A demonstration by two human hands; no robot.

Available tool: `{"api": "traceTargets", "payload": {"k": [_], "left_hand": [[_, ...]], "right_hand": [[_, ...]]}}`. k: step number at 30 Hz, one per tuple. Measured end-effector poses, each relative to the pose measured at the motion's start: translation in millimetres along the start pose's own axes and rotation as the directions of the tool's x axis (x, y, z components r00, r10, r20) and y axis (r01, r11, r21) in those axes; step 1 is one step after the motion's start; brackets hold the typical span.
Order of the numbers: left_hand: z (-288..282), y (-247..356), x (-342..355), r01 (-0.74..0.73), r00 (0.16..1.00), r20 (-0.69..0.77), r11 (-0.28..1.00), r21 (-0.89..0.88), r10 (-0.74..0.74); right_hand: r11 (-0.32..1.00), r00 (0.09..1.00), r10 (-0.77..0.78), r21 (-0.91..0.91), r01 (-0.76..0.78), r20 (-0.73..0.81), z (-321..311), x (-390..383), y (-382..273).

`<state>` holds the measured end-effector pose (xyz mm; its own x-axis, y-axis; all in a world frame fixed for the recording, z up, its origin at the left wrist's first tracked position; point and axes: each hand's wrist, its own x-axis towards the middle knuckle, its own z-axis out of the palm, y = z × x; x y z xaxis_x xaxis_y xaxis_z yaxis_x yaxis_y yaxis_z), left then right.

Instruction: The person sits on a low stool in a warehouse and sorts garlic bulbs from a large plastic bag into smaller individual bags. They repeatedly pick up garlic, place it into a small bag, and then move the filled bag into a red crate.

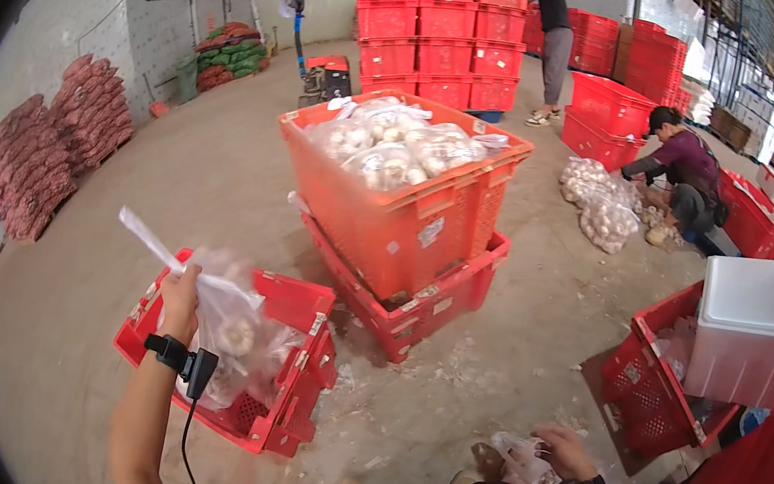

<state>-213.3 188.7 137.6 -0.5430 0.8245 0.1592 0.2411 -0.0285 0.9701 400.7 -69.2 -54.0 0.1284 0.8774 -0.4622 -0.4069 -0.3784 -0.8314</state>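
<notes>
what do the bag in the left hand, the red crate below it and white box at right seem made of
Bag: most likely thin, glossy plastic film; it is see-through and wrinkled. Red crate: probably rigid moulded plastic, slightly shiny, judging by its even colour and thick rim. White box: perhaps smooth plastic, given its ribbed, slightly translucent-looking wall, though foam cannot be ruled out.
</notes>
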Motion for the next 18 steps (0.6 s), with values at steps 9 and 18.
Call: {"api": "traceTargets", "payload": {"k": [9,18], "left_hand": [[-49.4,-182.3,26.1,0.262,0.932,-0.172,0.92,-0.292,-0.32],[-165.2,-64.2,-185.8,-0.085,0.945,0.323,0.993,0.084,0.053]], "right_hand": [[0.998,0.999,0.048,0.034,-0.049,0.026,-10.5,-16.7,-5.1],[0.982,0.996,-0.039,-0.183,0.054,0.085,29.8,-26.9,-18.9]]}}
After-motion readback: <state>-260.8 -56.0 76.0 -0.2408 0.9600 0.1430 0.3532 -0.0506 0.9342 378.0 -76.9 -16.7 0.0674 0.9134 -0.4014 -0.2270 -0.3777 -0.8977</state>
